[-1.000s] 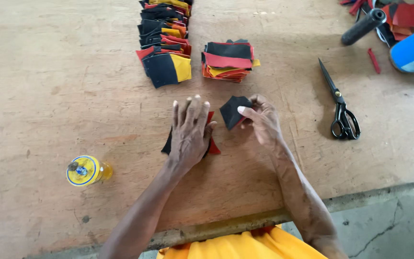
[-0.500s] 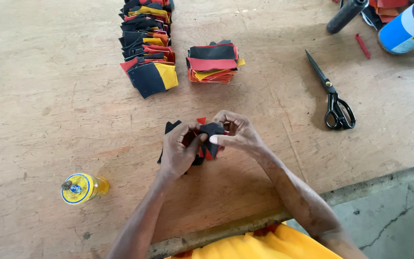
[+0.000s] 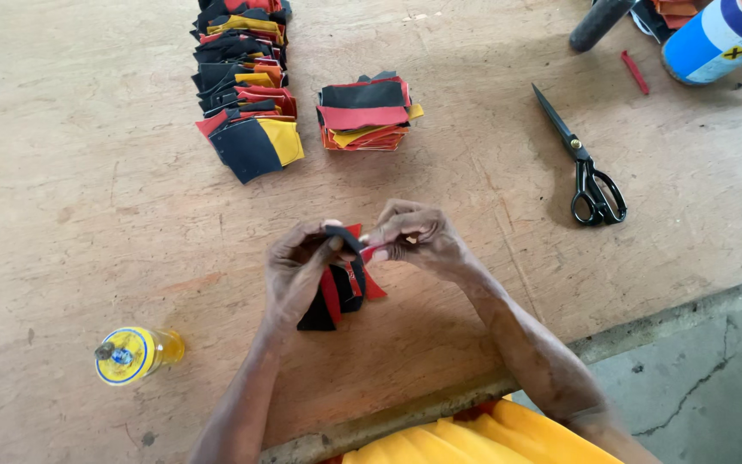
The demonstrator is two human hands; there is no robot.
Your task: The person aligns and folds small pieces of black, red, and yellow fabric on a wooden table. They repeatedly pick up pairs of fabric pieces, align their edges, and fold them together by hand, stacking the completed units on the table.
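Note:
Both of my hands hold a small bundle of black and red fabric pieces [image 3: 343, 292] just above the wooden table [image 3: 88, 198]. My left hand [image 3: 295, 271] grips the bundle from the left, fingers curled over its top. My right hand [image 3: 414, 236] pinches the upper edge of the same pieces from the right. Part of the fabric is hidden under my fingers.
A square stack of red, black and yellow fabric [image 3: 367, 113] lies ahead. A long row of folded pieces [image 3: 242, 77] runs to the far left. Black scissors [image 3: 586, 172] lie at the right, a yellow glue bottle [image 3: 135, 354] at the near left, a blue-white can [image 3: 714, 39] at the top right.
My left hand lifted off the flat pieces, and both hands gathered the black and red fabric together. The view shifted slightly, so the stacks sit further left.

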